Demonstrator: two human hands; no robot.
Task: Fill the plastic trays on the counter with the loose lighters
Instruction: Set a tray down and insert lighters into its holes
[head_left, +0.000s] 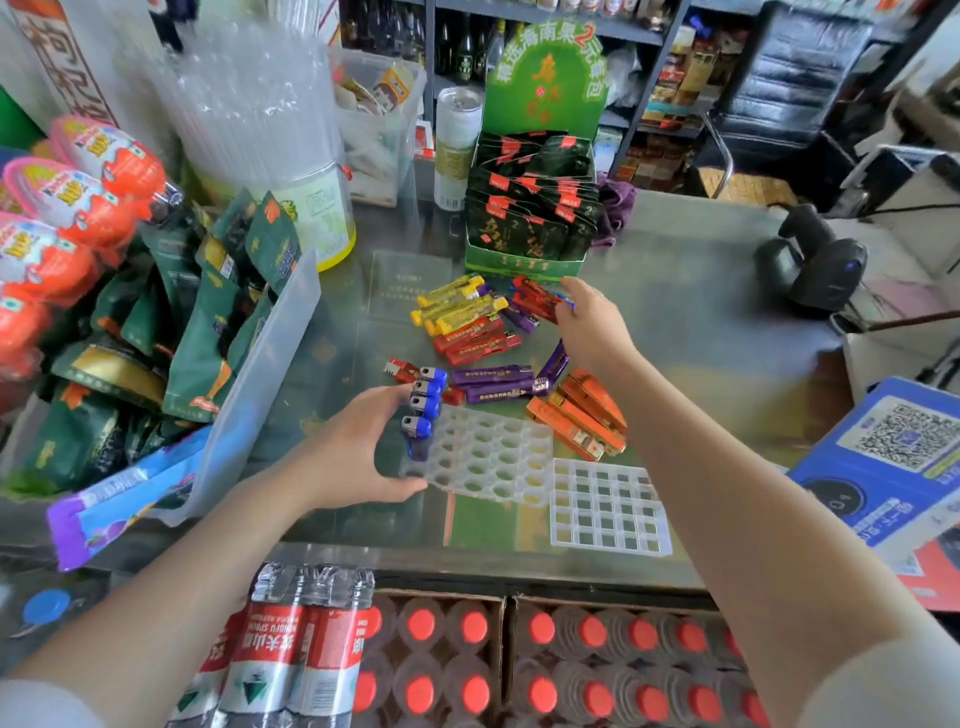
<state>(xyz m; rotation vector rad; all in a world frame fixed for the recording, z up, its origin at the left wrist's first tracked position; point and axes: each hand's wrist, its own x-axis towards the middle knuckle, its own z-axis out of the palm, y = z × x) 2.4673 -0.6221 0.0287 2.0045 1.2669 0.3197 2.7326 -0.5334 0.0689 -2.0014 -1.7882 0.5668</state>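
The left hand (358, 457) grips the round-holed tray (493, 462) at its 9 o'clock edge, blue lighters (426, 400) standing just beside the fingers. The right hand (587, 327) pinches a red lighter (535, 299) from the desk (701, 322) pile at 12 o'clock.

bare forearms (727, 493), white short sleeves (883, 686)

Two plastic trays (498, 457), four blue lighters (427, 397) standing.
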